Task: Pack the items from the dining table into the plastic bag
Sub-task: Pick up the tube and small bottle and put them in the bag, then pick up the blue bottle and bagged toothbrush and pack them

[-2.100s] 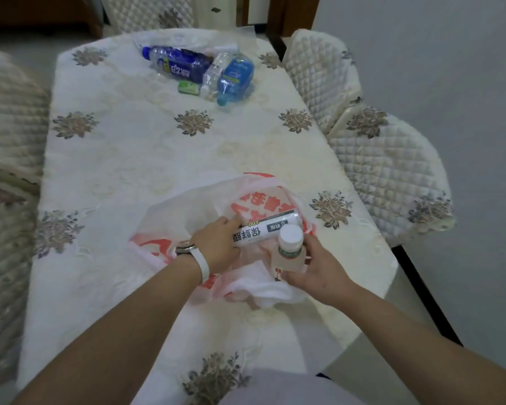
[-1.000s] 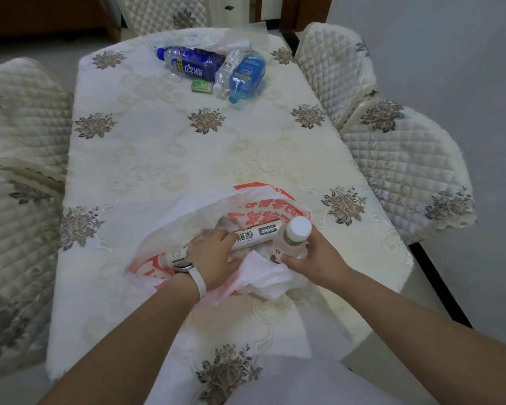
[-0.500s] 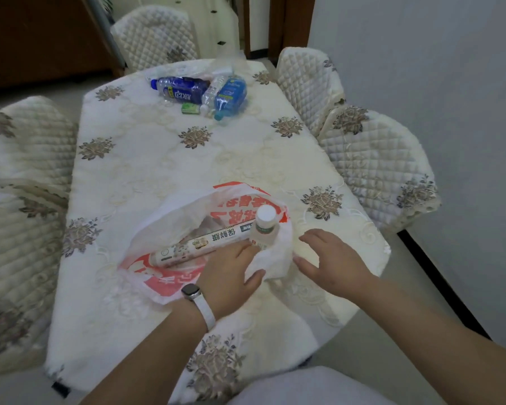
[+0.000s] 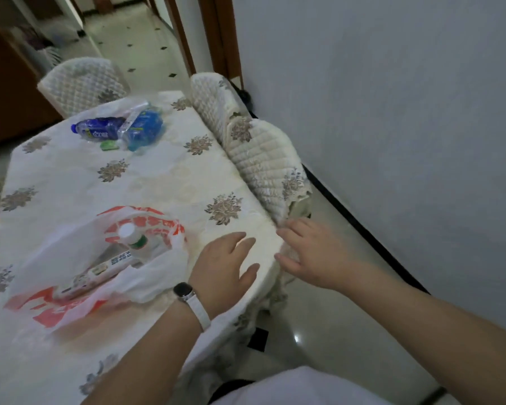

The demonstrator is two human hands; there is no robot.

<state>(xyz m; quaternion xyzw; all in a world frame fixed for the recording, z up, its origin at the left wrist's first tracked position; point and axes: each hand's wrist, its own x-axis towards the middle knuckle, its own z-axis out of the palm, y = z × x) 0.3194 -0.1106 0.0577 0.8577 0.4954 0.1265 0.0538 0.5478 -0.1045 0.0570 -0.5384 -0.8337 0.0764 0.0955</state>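
Observation:
A white plastic bag (image 4: pixel 70 252) with red print lies on the dining table (image 4: pixel 164 182). In its mouth stands a small white-capped bottle (image 4: pixel 133 239), and a long box of cling film (image 4: pixel 100 270) lies beside it. My left hand (image 4: pixel 224 268), with a watch on the wrist, rests flat on the cloth to the right of the bag and holds nothing. My right hand (image 4: pixel 310 252) hovers with spread fingers past the table's right edge, also holding nothing. At the far end lie a dark blue bottle (image 4: pixel 98 130), a crushed blue bottle (image 4: pixel 143 130), a clear bottle (image 4: pixel 132 116) and a small green item (image 4: pixel 109 145).
Quilted chair backs (image 4: pixel 260 153) press against the table's right side, and another chair (image 4: pixel 82 84) stands at the far end. A grey wall (image 4: pixel 392 112) runs close on the right with a narrow strip of floor between.
Both hands have left the bag and moved right, to the table's right edge. The bottle and cling film box stay in the bag. The view has swung to the right.

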